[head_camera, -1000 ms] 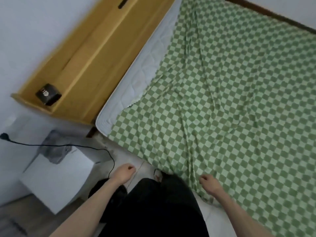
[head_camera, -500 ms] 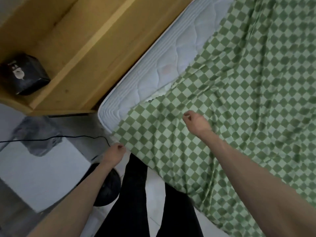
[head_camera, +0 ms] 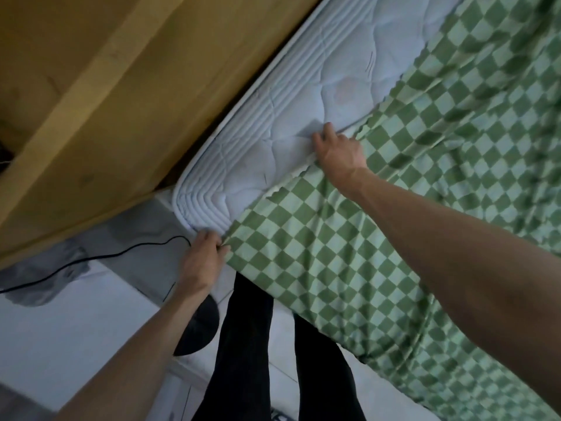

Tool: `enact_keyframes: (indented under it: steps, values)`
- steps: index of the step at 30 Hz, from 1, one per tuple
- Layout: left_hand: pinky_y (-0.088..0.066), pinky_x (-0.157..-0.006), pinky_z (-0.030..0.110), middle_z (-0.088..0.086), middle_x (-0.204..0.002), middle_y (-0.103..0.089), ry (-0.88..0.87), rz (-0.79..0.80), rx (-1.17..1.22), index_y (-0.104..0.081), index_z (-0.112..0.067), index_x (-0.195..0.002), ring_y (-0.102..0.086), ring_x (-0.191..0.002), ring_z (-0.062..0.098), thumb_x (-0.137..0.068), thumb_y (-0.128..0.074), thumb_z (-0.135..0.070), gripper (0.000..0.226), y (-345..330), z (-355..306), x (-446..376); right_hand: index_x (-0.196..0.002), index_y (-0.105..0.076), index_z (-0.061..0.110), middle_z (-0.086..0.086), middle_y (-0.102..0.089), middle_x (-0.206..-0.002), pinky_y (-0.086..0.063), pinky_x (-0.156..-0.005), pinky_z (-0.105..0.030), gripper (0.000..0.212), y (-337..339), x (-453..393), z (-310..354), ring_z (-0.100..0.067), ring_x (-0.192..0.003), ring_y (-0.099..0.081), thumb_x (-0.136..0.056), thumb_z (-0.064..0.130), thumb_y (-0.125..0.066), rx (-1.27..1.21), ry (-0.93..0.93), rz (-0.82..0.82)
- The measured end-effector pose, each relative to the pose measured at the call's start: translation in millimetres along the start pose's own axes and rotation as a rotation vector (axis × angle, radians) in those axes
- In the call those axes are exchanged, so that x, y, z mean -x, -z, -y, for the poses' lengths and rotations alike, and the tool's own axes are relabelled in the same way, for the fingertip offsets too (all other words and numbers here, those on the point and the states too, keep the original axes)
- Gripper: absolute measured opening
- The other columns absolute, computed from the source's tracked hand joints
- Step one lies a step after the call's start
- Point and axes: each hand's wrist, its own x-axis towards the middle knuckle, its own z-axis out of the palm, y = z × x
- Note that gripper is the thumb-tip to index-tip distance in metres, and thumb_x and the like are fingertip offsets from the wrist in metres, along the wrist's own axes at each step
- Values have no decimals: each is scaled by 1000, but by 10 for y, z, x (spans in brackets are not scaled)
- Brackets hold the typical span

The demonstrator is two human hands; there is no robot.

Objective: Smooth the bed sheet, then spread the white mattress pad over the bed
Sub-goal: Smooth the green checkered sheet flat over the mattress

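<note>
Left hand hides the pinched sheet corner

quilted white mattress, green checked sheet over it, rumpled

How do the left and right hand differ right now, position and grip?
The left hand pinches the checkered sheet at its corner, by the mattress corner; the right hand grips the sheet's edge further up the bed. The left arm is bent close in; the right is stretched out. Both hold the same sheet edge.
</note>
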Motion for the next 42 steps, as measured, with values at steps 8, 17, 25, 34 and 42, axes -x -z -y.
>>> enact_keyframes:
  steps: [8,17,25,34,42]
  values:
    - [-42,-52,29,-2,-78,-62,214,-204,415,-47,-20,-97,-61,-64,11,-107,-49,-36,20,571,614,-226,-122,-50,10,-13,-53,-111,-38,-59,-37,24,556,-170,375,-25,-71,-51,-99,4,-46,-244,232,-251]
    - [-54,-82,48,15,-111,-71,349,-158,486,-55,-8,-112,-70,-98,34,-102,-62,-32,27,671,715,-482,-130,-55,11,-11,-50,-130,-41,-70,-33,33,703,-566,678,-31,-98,-64,-99,1,-49,-265,175,-175]
    - [-46,-89,49,29,-126,-62,370,-174,240,-57,9,-123,-59,-115,46,-99,-59,-3,27,1012,388,-195,-146,-48,19,-8,-48,-149,-48,-107,-39,44,169,844,712,-29,-124,-57,-102,17,-50,-715,-52,129]
    - [-51,-79,42,16,-94,-66,-51,409,-230,-60,-10,-89,-63,-84,32,-107,-45,-25,28,1202,-972,1056,-122,-68,10,-10,-68,-125,-48,-95,-32,31,-679,4342,-19,-28,-116,-62,-101,27,-53,-1250,-785,459]
    - [-49,-87,32,2,-117,-66,-524,476,-669,-62,-19,-117,-61,-101,20,-108,-38,-36,30,24,-2910,2915,-108,-66,5,-10,-68,-95,-43,-68,-35,19,-1635,7092,-159,-20,-76,-59,-98,16,-53,-1890,-1440,3]
